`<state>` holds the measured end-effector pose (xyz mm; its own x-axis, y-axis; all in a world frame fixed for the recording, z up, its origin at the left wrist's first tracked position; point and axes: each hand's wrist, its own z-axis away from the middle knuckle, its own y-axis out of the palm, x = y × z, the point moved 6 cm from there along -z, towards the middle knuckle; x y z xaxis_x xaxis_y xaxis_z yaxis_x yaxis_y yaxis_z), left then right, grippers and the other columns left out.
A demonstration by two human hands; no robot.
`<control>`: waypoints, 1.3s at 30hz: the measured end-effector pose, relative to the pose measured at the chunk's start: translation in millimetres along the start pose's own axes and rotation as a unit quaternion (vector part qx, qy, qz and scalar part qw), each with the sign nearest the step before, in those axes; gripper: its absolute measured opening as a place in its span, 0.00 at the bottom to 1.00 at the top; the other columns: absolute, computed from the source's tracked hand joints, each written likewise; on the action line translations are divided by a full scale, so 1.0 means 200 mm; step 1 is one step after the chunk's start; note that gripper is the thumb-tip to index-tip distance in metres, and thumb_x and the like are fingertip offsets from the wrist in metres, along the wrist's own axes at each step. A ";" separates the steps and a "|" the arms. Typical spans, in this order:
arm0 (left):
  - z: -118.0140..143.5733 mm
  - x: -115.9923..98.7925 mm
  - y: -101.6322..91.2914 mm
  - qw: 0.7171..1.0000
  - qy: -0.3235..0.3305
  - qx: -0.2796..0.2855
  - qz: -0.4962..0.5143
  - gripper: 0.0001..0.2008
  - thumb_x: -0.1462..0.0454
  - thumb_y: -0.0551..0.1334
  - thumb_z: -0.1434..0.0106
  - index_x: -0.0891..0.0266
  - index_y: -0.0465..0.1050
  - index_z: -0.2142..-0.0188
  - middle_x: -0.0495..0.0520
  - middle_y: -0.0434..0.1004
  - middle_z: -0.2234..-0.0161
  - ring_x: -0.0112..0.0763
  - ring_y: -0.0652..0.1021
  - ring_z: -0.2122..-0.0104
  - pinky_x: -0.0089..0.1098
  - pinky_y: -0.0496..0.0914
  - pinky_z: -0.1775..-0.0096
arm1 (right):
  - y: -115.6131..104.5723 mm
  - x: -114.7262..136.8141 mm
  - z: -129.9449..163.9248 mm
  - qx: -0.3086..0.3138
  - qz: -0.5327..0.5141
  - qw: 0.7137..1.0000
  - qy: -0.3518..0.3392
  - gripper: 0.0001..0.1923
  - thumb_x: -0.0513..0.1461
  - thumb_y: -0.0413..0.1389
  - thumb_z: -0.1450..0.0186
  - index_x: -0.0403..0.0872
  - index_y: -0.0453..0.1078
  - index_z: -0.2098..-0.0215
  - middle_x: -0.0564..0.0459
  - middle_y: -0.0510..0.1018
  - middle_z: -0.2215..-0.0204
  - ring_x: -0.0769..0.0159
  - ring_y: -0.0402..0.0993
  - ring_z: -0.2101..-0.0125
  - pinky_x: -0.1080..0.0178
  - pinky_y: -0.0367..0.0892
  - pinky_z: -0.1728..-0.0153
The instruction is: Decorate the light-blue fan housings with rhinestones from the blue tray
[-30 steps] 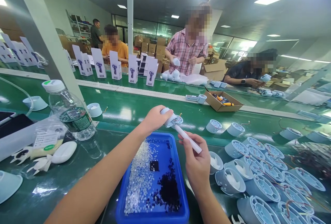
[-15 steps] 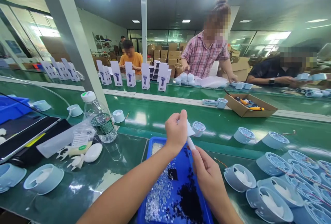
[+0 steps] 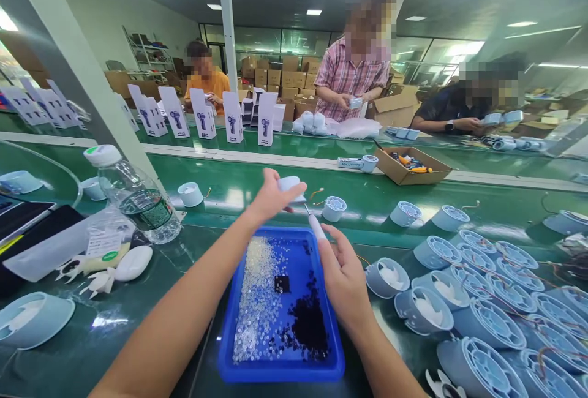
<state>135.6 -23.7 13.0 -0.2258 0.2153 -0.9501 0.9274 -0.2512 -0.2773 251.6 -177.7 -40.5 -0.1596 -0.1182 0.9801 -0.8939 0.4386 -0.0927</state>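
My left hand (image 3: 272, 197) reaches out over the green belt and grips a pale blue fan housing (image 3: 289, 183) between thumb and fingers. My right hand (image 3: 342, 278) is closed around a white pen-shaped screwdriver (image 3: 315, 225), its tip pointing up and away toward the housing but apart from it. Below both hands lies a blue tray (image 3: 337, 355) scattered with several clear and black small parts. Another pale blue housing (image 3: 334, 208) with a wire sits on the belt just beyond the screwdriver tip.
Several pale blue fan housings (image 3: 473, 318) crowd the right side. A water bottle (image 3: 133, 199), a white fan blade (image 3: 98, 281) and a plastic bag lie left. A cardboard box (image 3: 411, 166) and white product cartons (image 3: 232, 117) stand beyond, where other people work.
The screwdriver tip has come away from the housing. My left hand has lifted the housing up and forward, and my right hand has dropped back slightly toward the tray.
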 end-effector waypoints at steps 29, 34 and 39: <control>-0.10 0.40 -0.69 0.851 -0.260 -0.117 -0.441 0.31 0.52 0.61 0.48 0.60 0.66 0.45 0.70 0.55 0.40 0.63 0.52 0.38 0.58 0.53 0.43 | 0.19 0.11 0.17 0.272 0.054 0.946 -0.169 0.12 0.38 0.53 0.37 0.48 0.61 0.78 0.58 0.67 0.82 0.71 0.61 0.80 0.66 0.59 0.77; -0.09 0.41 -0.71 0.858 -0.253 -0.162 -0.417 0.38 0.55 0.64 0.48 0.59 0.56 0.39 0.71 0.49 0.38 0.61 0.51 0.37 0.53 0.60 0.46 | 0.19 0.11 0.17 0.280 0.063 0.940 -0.185 0.12 0.37 0.52 0.37 0.48 0.59 0.78 0.58 0.66 0.81 0.71 0.60 0.80 0.66 0.58 0.77; -0.09 0.45 -0.73 0.859 -0.276 -0.171 -0.397 0.40 0.57 0.66 0.48 0.58 0.51 0.38 0.71 0.53 0.39 0.60 0.55 0.38 0.51 0.61 0.46 | 0.20 0.10 0.18 0.290 0.064 0.936 -0.190 0.11 0.36 0.52 0.37 0.48 0.59 0.77 0.58 0.65 0.81 0.72 0.59 0.80 0.66 0.57 0.77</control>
<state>-14.4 49.2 -28.9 -0.8464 -0.3131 -0.4309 0.4283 0.0807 -0.9000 197.1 -194.8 -30.2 -0.3206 -0.4543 0.8311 -0.9166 -0.0723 -0.3931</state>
